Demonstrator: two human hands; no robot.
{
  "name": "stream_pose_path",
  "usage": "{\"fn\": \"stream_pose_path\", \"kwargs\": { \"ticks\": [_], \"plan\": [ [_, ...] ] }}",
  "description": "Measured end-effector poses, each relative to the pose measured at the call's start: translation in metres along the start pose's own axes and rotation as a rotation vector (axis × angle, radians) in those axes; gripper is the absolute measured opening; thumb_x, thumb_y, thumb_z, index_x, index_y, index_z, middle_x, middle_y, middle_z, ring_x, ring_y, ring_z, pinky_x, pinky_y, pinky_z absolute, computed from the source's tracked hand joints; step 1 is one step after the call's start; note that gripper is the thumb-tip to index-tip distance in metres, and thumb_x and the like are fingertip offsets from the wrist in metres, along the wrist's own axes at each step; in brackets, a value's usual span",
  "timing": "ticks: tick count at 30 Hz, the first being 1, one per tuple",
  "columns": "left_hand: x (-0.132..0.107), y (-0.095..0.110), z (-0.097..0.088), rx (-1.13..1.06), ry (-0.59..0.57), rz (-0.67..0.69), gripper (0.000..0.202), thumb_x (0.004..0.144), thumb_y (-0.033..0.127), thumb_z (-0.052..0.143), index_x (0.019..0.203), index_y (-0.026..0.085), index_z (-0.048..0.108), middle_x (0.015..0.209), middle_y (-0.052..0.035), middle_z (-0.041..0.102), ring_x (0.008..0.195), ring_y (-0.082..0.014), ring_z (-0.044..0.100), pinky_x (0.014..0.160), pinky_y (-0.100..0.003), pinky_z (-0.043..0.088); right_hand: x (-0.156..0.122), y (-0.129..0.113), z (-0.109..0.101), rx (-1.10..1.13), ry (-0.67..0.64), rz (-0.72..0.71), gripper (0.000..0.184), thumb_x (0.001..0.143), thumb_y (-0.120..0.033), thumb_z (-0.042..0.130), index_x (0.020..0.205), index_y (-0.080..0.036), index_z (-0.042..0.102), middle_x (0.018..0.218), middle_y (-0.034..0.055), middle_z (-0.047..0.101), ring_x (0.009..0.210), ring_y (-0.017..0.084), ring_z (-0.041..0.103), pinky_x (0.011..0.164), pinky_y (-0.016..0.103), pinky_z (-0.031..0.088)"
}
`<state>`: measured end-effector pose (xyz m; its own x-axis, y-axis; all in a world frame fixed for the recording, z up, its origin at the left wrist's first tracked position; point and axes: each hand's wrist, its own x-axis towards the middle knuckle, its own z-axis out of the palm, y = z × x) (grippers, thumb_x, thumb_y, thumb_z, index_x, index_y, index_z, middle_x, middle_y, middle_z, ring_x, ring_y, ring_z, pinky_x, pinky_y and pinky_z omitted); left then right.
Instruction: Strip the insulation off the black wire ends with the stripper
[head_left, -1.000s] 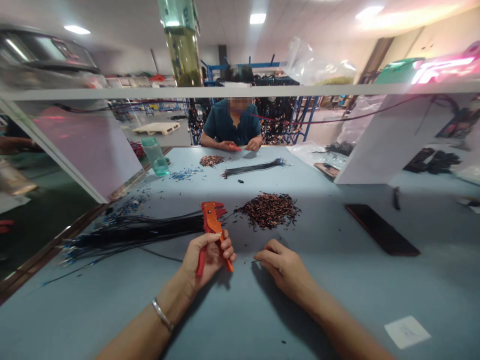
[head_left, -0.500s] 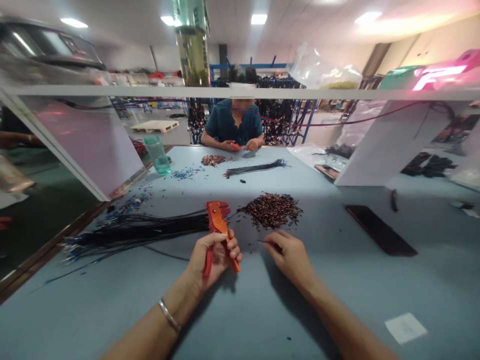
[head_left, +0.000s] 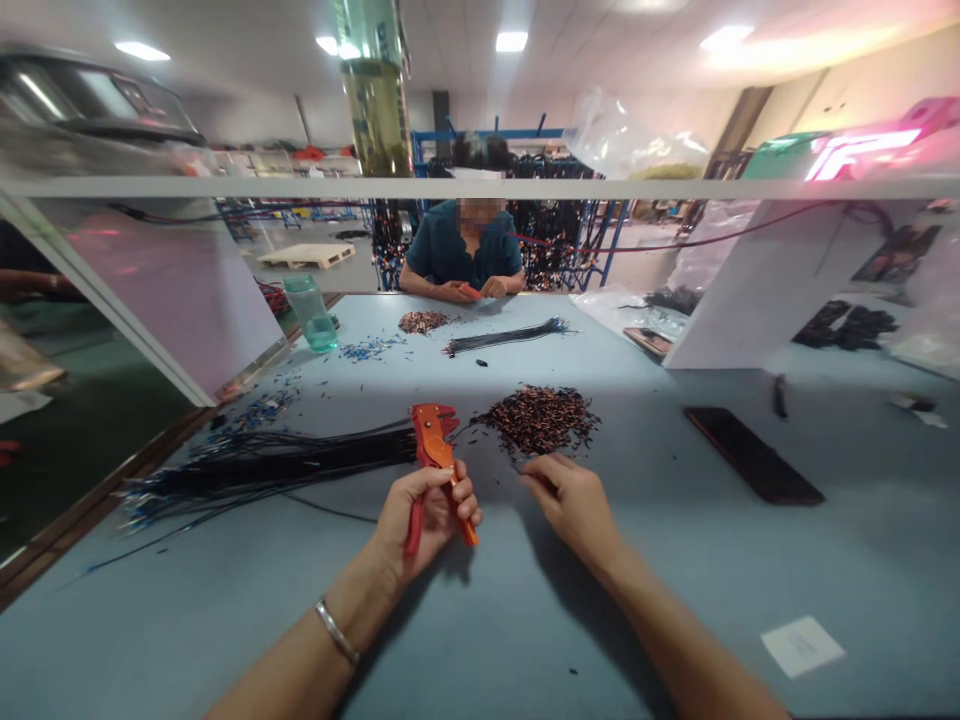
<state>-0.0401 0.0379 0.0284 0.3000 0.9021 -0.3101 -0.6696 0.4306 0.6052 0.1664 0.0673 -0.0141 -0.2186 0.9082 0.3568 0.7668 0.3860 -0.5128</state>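
Nearer the cuttings pile than a second earlier, the right hand pinched a thin dark piece. Lettering on the far tall bottle, holding yellowish liquid, was illegible. Left of the pile, the left hand curled its fingers around the red-orange wire stripper.

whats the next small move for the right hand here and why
Probably to bring the right hand over to the stripper's head: its fingertips pinch a thin dark piece, apart from the tool, which the left hand holds.
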Motion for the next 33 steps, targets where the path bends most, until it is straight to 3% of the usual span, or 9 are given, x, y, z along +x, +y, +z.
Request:
{"fn": "stream_pose_path", "kwargs": {
  "ticks": [5, 11, 14, 20, 25, 27, 30, 33],
  "plan": [
    [-0.001, 0.000, 0.001, 0.005, 0.002, -0.001, 0.010, 0.070, 0.017, 0.060, 0.076, 0.011, 0.064, 0.060, -0.0007, 0.050, 0.053, -0.0138, 0.048, 0.061, -0.032, 0.046, -0.003, -0.018, 0.011, 0.013, -0.078, -0.064, 0.008, 0.083, -0.022, 0.065, 0.076, -0.023, 0.070, 0.076, 0.0005, 0.068, 0.062, 0.013, 0.061, 0.058, 0.021, 0.039],
    [-0.001, 0.000, 0.002, 0.034, -0.002, 0.003, 0.010, 0.069, 0.018, 0.062, 0.076, 0.011, 0.064, 0.059, -0.0002, 0.050, 0.052, -0.0137, 0.048, 0.061, -0.032, 0.045, 0.003, 0.012, 0.000, -0.024, 0.056, 0.125, 0.017, 0.086, -0.022, 0.053, 0.076, -0.019, 0.067, 0.077, 0.0056, 0.067, 0.063, 0.016, 0.058, 0.057, 0.024, 0.035],
    [-0.001, 0.000, 0.003, 0.075, -0.013, 0.020, 0.011, 0.069, 0.019, 0.062, 0.078, 0.012, 0.064, 0.059, -0.0003, 0.050, 0.053, -0.0140, 0.048, 0.062, -0.032, 0.046, 0.004, 0.016, -0.012, 0.052, 0.032, 0.106, 0.016, 0.085, -0.025, 0.055, 0.076, -0.019, 0.067, 0.074, 0.0043, 0.067, 0.066, 0.017, 0.059, 0.062, 0.025, 0.040],
    [-0.002, -0.001, 0.004, 0.188, -0.066, 0.033, 0.012, 0.068, 0.019, 0.064, 0.078, 0.012, 0.063, 0.061, -0.0009, 0.051, 0.054, -0.0144, 0.049, 0.062, -0.031, 0.047, -0.009, -0.001, -0.043, 0.258, -0.208, 0.009, 0.012, 0.081, -0.021, 0.061, 0.072, -0.019, 0.069, 0.069, -0.0007, 0.067, 0.064, 0.013, 0.059, 0.062, 0.022, 0.044],
    [0.000, -0.002, 0.004, 0.219, -0.071, 0.008, 0.013, 0.068, 0.018, 0.064, 0.080, 0.012, 0.064, 0.062, -0.0014, 0.052, 0.055, -0.0147, 0.050, 0.063, -0.031, 0.048, -0.055, -0.009, -0.081, 0.399, -0.605, -0.131, 0.013, 0.084, -0.022, 0.064, 0.073, -0.021, 0.072, 0.072, -0.0006, 0.066, 0.067, 0.013, 0.060, 0.064, 0.022, 0.044],
    [0.001, -0.003, 0.003, 0.220, -0.073, -0.012, 0.013, 0.068, 0.018, 0.064, 0.079, 0.012, 0.063, 0.062, -0.0013, 0.052, 0.055, -0.0149, 0.051, 0.064, -0.032, 0.049, -0.075, -0.012, -0.089, 0.341, -0.673, -0.134, 0.013, 0.084, -0.018, 0.065, 0.073, -0.021, 0.072, 0.074, -0.0008, 0.066, 0.067, 0.013, 0.061, 0.062, 0.021, 0.043],
    [0.002, -0.005, 0.001, 0.224, -0.070, -0.040, 0.012, 0.069, 0.018, 0.064, 0.079, 0.013, 0.063, 0.062, -0.0015, 0.052, 0.055, -0.0153, 0.051, 0.065, -0.034, 0.050, -0.089, -0.011, -0.084, 0.188, -0.635, -0.128, 0.016, 0.081, -0.011, 0.065, 0.070, -0.021, 0.070, 0.074, -0.0012, 0.066, 0.065, 0.012, 0.060, 0.059, 0.021, 0.039],
    [0.002, -0.006, 0.001, 0.227, -0.066, -0.042, 0.011, 0.070, 0.017, 0.063, 0.079, 0.013, 0.063, 0.062, -0.0015, 0.052, 0.055, -0.0151, 0.051, 0.066, -0.034, 0.051, -0.082, -0.002, -0.070, 0.015, -0.392, -0.041, 0.015, 0.080, -0.012, 0.062, 0.068, -0.020, 0.067, 0.069, 0.0003, 0.064, 0.059, 0.012, 0.056, 0.055, 0.022, 0.034]
  ]
}}
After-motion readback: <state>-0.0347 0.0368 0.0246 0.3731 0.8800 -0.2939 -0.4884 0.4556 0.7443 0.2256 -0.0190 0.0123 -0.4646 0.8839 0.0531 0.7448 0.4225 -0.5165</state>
